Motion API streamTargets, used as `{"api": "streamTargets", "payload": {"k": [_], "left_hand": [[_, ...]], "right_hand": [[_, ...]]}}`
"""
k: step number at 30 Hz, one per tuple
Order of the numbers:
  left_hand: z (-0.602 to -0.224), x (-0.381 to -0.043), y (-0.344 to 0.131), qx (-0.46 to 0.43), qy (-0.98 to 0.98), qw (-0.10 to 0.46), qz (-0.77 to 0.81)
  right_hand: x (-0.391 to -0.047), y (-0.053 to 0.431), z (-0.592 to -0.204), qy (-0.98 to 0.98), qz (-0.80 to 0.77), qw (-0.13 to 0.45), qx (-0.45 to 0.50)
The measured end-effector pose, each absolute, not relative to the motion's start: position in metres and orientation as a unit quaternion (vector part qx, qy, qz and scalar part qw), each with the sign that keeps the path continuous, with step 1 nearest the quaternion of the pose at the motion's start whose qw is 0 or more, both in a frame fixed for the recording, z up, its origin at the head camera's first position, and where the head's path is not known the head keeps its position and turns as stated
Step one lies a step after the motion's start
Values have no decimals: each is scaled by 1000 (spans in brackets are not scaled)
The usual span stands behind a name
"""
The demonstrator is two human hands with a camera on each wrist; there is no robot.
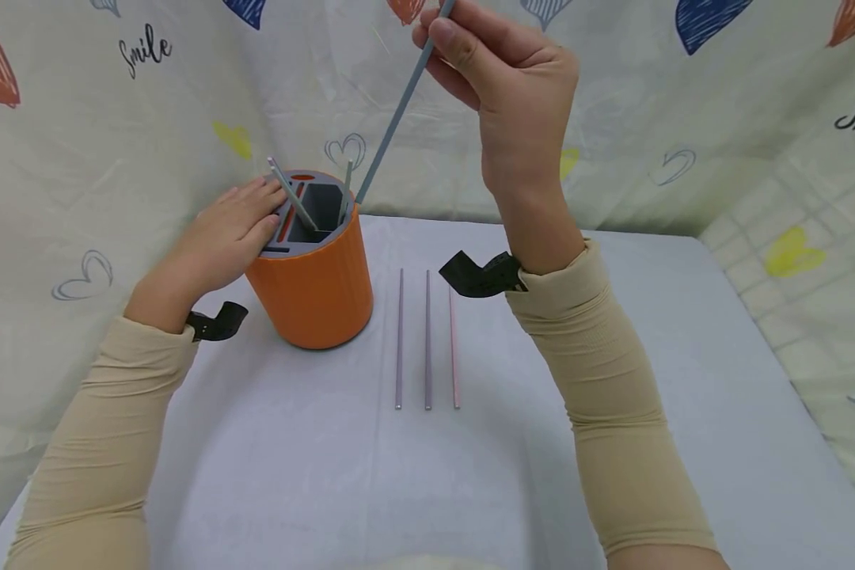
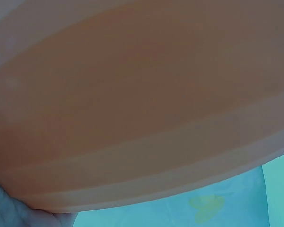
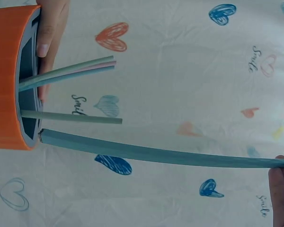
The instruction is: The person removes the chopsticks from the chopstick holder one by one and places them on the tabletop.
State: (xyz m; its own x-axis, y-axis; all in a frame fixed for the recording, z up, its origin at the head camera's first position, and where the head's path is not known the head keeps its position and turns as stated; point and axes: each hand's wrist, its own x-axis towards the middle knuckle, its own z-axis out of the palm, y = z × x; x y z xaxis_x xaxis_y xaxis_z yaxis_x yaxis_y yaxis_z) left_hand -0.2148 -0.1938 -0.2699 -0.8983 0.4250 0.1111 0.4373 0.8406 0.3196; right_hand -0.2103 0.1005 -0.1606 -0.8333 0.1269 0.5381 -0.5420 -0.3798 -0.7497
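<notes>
My right hand [image 1: 509, 87] pinches a long blue-grey stick [image 1: 402, 107] by its upper end, between thumb and fingers. The stick slants down to the left, its lower end right at the rim of an orange pen holder [image 1: 313, 293]. My left hand [image 1: 224, 233] rests on the holder's grey top at the left, fingers laid straight over the edge. Several thin sticks stand in the holder, among them a green stick [image 3: 75, 117] and a pink stick [image 3: 99, 65]. In the left wrist view the holder's orange wall [image 2: 146, 85] fills most of the picture.
Two purple-grey sticks [image 1: 399, 340] and a pink stick [image 1: 454, 356] lie side by side on the white table [image 1: 292, 475], right of the holder. A patterned cloth [image 1: 634, 103] hangs behind and at both sides. Black straps [image 1: 480, 275] circle both wrists.
</notes>
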Motion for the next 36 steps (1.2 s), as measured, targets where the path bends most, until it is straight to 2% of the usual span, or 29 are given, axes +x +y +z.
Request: {"api": "streamTargets", "payload": {"k": [14, 25, 36], "left_hand": [[-271, -214, -197, -221, -960, 22, -172], [-272, -213, -194, -222, -959, 19, -173], [-270, -214, -193, -228, -958, 24, -172]], "right_hand": [[-216, 123, -171, -534, 802, 198, 181], [-233, 156, -205, -583, 790, 152, 110], [-246, 189, -237, -636, 768, 68, 19]]}}
